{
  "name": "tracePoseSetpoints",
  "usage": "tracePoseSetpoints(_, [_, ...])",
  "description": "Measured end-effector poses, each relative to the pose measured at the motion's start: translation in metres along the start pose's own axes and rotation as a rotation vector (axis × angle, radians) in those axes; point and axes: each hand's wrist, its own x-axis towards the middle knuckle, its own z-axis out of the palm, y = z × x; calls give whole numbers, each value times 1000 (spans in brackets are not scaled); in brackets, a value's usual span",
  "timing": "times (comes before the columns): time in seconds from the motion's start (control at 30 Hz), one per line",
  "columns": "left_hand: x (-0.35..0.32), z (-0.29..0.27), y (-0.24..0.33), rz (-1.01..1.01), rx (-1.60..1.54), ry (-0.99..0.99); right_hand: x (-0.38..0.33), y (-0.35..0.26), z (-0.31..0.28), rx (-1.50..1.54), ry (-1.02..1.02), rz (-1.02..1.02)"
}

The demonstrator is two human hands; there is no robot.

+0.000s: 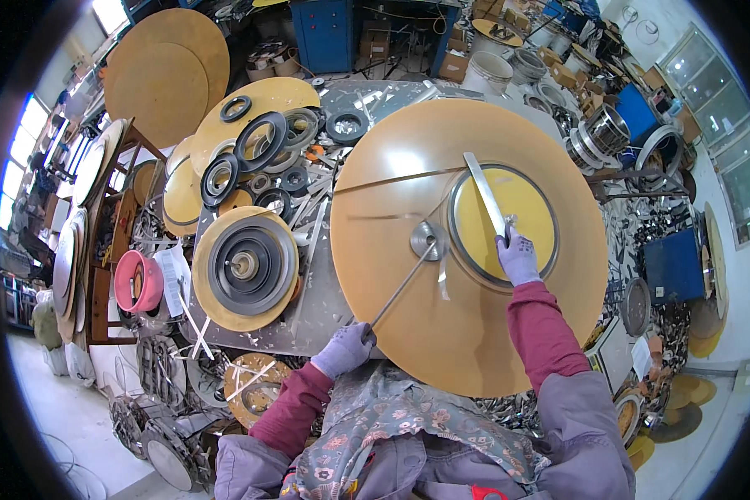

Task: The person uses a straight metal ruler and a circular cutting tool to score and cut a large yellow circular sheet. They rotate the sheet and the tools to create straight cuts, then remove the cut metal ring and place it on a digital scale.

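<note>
Flat metal strip (482, 190) crosses black-rimmed yellow disc (528, 200) on big tan disc (458, 333), tabletop (318, 323) right side; near end clamped in right hand (519, 257). Left hand (344, 348) closed around thin rod (402, 287), far end at metal hub (419, 242). Probably best: steady rod tip, level strip, light pressure where tan disc seems to overhang tabletop's near edge. Open room: bare tan surface toward tabletop's right edge. Left edge crowded, dark rings (282, 132).

I see the left grip (343, 350) wrapped around a thin rod (402, 288) slanting to the metal hub (419, 242) on a large tan disc (408, 333); the right grip (519, 260) holds a silver bar (484, 193) near its lower end.
</note>
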Motion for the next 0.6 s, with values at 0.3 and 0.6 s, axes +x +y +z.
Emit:
tracePoseSetpoints(0.3, [-2,3,1,21,-1,-30,4,11,13,13,75,-35])
tracePoseSetpoints(0.6, [1,1,-10,34,-29,34,7,15,17,27,94,-52])
